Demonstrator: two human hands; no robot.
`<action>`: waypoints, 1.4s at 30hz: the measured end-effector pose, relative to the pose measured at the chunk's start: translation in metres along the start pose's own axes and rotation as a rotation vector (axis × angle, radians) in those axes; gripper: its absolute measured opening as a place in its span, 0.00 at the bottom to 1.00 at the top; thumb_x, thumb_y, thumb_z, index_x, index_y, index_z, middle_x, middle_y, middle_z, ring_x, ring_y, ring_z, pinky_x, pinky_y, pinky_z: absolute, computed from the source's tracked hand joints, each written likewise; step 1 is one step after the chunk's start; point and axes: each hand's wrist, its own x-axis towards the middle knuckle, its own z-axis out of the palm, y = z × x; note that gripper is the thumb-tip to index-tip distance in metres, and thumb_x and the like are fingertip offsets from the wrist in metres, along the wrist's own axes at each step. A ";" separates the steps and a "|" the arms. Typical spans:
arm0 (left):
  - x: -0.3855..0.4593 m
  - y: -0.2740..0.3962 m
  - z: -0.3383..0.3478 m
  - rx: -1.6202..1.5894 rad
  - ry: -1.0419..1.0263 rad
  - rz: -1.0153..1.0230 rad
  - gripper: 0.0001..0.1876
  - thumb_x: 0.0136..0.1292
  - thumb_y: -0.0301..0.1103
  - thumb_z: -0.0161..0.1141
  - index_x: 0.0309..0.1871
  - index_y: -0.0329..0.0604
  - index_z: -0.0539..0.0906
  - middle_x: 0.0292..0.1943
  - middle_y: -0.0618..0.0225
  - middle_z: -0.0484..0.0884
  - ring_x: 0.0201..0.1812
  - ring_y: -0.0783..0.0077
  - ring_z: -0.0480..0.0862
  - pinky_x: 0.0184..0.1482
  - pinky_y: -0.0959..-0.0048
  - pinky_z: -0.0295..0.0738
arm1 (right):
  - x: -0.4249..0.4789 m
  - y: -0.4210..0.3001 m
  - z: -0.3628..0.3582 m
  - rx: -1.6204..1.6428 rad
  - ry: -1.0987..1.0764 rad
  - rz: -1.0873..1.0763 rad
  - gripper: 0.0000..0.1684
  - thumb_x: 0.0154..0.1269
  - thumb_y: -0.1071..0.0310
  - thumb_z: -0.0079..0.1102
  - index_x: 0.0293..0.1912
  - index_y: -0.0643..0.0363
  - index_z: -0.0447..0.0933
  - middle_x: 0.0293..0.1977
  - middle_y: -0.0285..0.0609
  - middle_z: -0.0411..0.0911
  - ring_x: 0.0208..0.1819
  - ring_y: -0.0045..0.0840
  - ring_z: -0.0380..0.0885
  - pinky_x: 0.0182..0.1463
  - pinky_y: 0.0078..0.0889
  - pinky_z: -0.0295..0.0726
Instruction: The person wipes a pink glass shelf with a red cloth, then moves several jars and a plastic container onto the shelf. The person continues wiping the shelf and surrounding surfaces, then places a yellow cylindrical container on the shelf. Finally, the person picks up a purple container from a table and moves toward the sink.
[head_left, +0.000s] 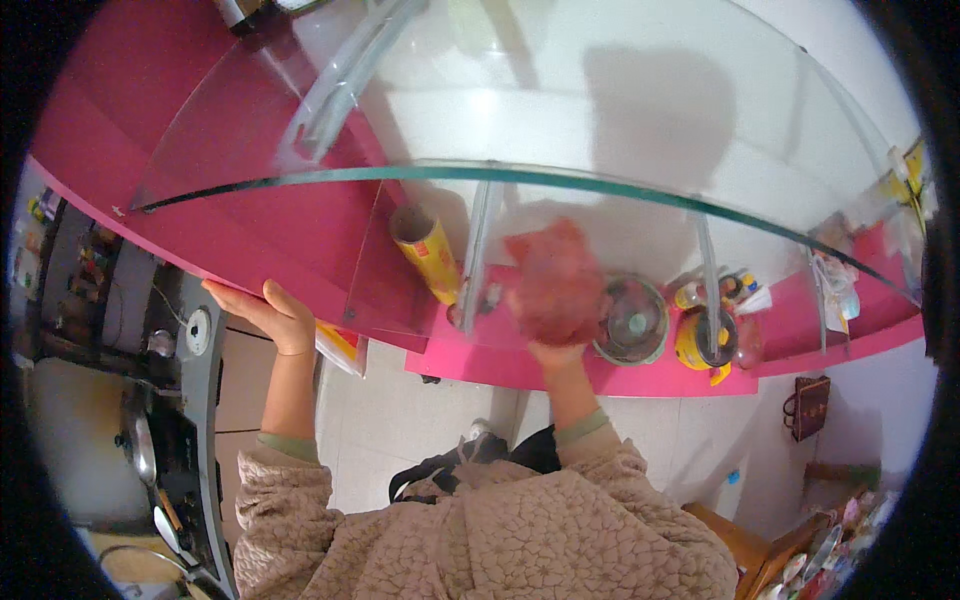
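My left hand (262, 315) rests with its palm and fingers against the outer edge of a pink cabinet shelf (285, 277), holding nothing. My right hand (551, 345) is under a red cloth (555, 277), blurred by motion, beneath or behind the curved glass shelf (600, 184); how the fingers grip the cloth is hidden. Left of the cloth, a yellow cardboard tube (429, 255) leans by a clear post. Right of it, a round bowl with a glass lid (634, 319) stands on the lower pink shelf, and beyond that a yellow mug (694, 341).
Small bottles (688, 295) stand behind the mug, with a clear plastic bag (836, 289) further right. At the left is a dark stove counter (191, 420) with a pan (141, 442). A brown bag (810, 405) is at the right wall; wooden furniture (742, 540) stands lower right.
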 end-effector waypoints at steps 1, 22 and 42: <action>0.001 0.001 0.000 -0.017 0.008 0.007 0.44 0.64 0.57 0.39 0.66 0.27 0.37 0.65 0.40 0.42 0.66 0.45 0.46 0.65 0.53 0.42 | -0.008 0.018 0.010 -0.004 -0.075 0.110 0.29 0.64 0.45 0.38 0.60 0.48 0.61 0.59 0.38 0.63 0.60 0.35 0.61 0.65 0.50 0.53; -0.006 -0.007 -0.004 -0.040 -0.003 -0.043 0.44 0.63 0.58 0.40 0.65 0.24 0.39 0.65 0.38 0.42 0.66 0.43 0.47 0.64 0.52 0.42 | -0.042 -0.015 0.014 -0.249 0.185 -0.005 0.24 0.56 0.54 0.50 0.51 0.53 0.68 0.51 0.40 0.69 0.53 0.35 0.67 0.56 0.45 0.62; -0.002 -0.003 -0.002 -0.107 -0.031 0.004 0.42 0.65 0.55 0.37 0.65 0.26 0.36 0.65 0.45 0.44 0.66 0.49 0.47 0.64 0.55 0.41 | 0.136 -0.006 0.006 2.892 -0.096 0.846 0.17 0.52 0.59 0.56 0.42 0.54 0.72 0.41 0.41 0.73 0.43 0.33 0.72 0.43 0.38 0.70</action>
